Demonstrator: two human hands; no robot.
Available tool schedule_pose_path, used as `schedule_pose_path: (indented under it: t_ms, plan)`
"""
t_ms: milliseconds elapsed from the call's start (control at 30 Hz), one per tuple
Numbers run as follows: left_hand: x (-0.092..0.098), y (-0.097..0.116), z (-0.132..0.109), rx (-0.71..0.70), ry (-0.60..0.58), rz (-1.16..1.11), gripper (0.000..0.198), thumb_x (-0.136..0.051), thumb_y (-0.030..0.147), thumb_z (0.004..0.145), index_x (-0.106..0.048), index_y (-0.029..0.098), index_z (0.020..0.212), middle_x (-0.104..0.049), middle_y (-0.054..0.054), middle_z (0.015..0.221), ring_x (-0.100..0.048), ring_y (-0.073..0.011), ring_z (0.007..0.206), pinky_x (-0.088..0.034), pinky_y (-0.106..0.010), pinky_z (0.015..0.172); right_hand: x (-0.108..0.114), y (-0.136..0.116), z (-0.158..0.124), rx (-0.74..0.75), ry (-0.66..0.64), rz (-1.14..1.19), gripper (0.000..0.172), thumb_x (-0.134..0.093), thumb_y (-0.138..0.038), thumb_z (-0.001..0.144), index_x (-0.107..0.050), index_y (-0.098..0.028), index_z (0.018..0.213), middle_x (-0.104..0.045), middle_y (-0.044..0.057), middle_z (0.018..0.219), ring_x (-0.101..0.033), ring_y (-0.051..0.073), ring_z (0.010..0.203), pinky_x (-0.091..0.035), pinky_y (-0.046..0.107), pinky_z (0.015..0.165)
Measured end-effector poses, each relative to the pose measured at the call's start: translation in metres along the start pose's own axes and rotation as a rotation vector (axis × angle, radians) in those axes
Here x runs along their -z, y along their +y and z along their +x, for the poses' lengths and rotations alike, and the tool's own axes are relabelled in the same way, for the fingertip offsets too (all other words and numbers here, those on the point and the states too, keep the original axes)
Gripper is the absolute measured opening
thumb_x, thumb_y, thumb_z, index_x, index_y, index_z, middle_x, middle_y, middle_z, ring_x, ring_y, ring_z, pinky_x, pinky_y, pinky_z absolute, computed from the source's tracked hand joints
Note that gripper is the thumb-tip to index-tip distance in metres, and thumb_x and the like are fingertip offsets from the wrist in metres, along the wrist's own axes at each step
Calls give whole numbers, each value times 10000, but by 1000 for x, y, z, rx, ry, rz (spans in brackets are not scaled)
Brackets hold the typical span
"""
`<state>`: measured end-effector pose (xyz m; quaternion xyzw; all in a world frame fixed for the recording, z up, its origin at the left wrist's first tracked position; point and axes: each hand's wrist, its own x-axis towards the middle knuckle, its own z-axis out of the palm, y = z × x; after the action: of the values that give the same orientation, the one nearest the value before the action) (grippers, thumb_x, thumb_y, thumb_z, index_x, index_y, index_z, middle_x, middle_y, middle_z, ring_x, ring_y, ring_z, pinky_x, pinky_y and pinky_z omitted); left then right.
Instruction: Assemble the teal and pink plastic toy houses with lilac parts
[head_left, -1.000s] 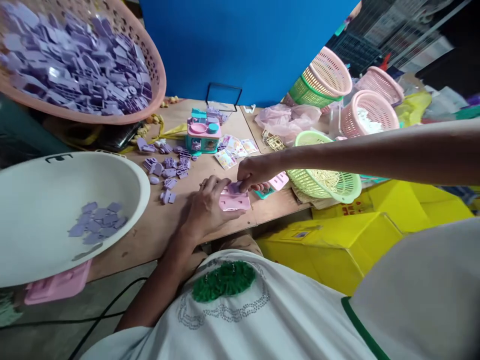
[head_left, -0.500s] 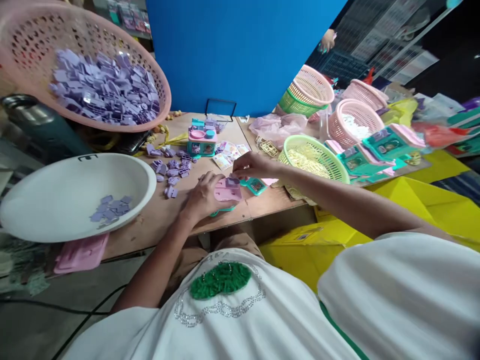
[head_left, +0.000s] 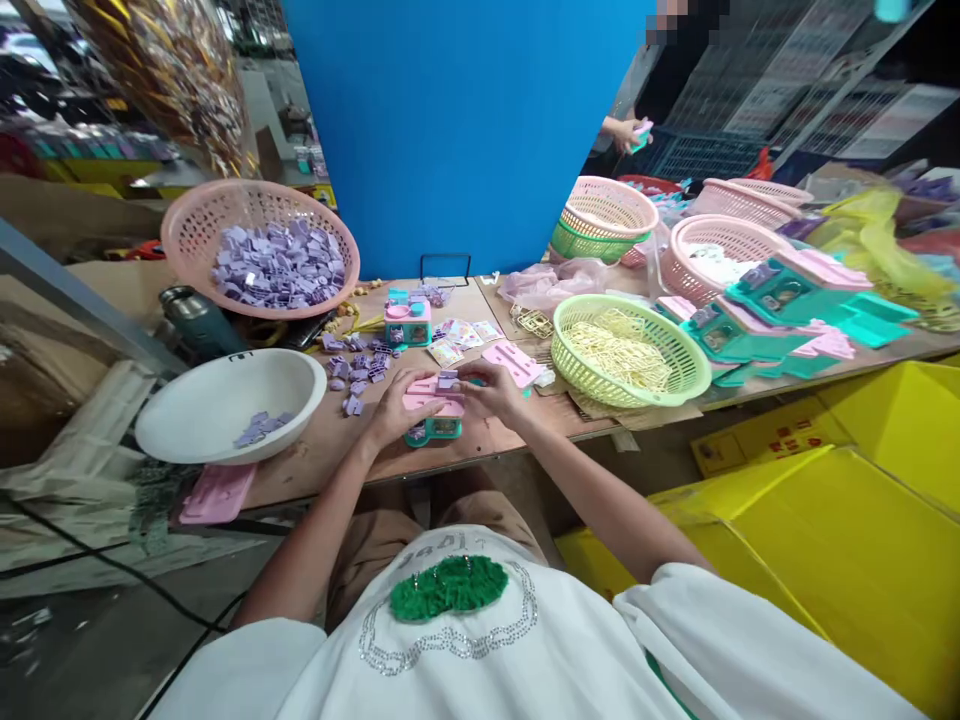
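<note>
My left hand (head_left: 396,398) and my right hand (head_left: 489,388) are closed on a pink and teal toy part (head_left: 433,412) at the near edge of the wooden table (head_left: 322,450). A small purple piece (head_left: 448,379) sits on top of the pink panel, between my fingertips. Loose purple pieces (head_left: 358,362) lie scattered on the table just left of my hands. A finished teal and pink toy (head_left: 408,322) stands behind them, with sticker sheets (head_left: 459,338) beside it. Another pink panel (head_left: 511,362) lies right of my right hand.
A white bowl (head_left: 217,390) with a few purple pieces sits at left, a pink basket (head_left: 196,225) full of purple pieces behind it. A green basket (head_left: 628,385) of cream parts, pink baskets (head_left: 701,240), stacked teal toys (head_left: 780,295) and yellow boxes (head_left: 862,520) fill the right. Another person's hand (head_left: 622,130) shows behind.
My right hand has drawn in from the right and now holds the toy part together with my left. The view has lifted and pulled back, showing more of the table.
</note>
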<state>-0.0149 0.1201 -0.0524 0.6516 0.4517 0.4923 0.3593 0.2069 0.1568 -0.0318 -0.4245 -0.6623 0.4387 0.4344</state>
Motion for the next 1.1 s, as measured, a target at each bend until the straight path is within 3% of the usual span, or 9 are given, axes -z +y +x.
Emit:
schedule_pose_path:
  t_ms: [200,433,500,600,667,733,867,1000,1100]
  plan:
    - [-5,-13,-5,101,190,-6,661,-842,503,768,-627,189,1308,-666,-141,1340,-656,-291,1206,-506,-467,1100,-6,6,-19,335,212,-143,287,-556,-403,1021,-756,-217,1108,-704,136,1193,-680,248,1141,-585,389,961]
    - [-11,-12,2,142,294,-44,558,-773,544,813,-652,190,1226,-695,-120,1246,-656,-288,1190,-523,-437,1064,-22,2,-16,664,-35,-531,411,-429,-178,1042,-649,-174,1389,-609,203,1448,-568,320,1358,-529,557,1082]
    - [-11,-10,-1,142,308,-45,575,-776,547,818,-642,197,1253,-685,-116,1268,-641,-290,1223,-503,-438,1093,-10,-2,-17,689,5,-552,415,-440,-179,1048,-629,-193,1417,-642,185,1401,-574,305,1349,-542,534,1073]
    - [-7,-8,-11,139,298,-62,705,-763,566,842,-542,215,1413,-640,-134,1352,-647,-292,1229,-526,-441,1071,28,-10,-20,658,194,-573,416,-470,-216,1055,-605,-215,1449,-635,180,1394,-587,296,1326,-538,522,1072]
    - [-3,-5,-20,98,267,-37,815,-766,574,846,-442,236,1513,-576,-153,1454,-613,-308,1305,-521,-451,1095,57,-17,-20,582,312,-615,380,-514,-264,1043,-655,-215,1393,-635,188,1381,-612,316,1277,-537,538,1053]
    - [1,-2,-28,34,251,52,873,-762,575,856,-371,251,1567,-495,-161,1556,-506,-325,1442,-449,-481,1186,77,-26,-11,516,317,-623,331,-553,-318,1028,-727,-216,1291,-675,180,1309,-656,321,1198,-556,515,1015]
    - [-2,7,-40,-58,363,269,757,-686,546,932,-389,257,1565,-471,-159,1589,-397,-333,1532,-327,-543,1271,74,-49,49,480,83,-548,308,-578,-338,1013,-789,-222,1206,-729,147,1230,-712,293,1096,-574,430,969]
    - [-13,7,-51,-157,491,372,639,-666,487,960,-459,260,1521,-541,-161,1521,-498,-340,1457,-435,-556,1202,31,-64,152,354,-100,-604,266,-647,-255,965,-814,-177,1156,-748,160,1224,-730,278,1046,-558,364,928]
    - [-16,2,-60,-173,496,427,613,-660,440,967,-465,273,1524,-565,-152,1498,-545,-328,1416,-502,-520,1152,0,-54,221,209,-202,-656,217,-783,-259,858,-843,-170,1046,-799,137,1073,-748,241,876,-552,289,786]
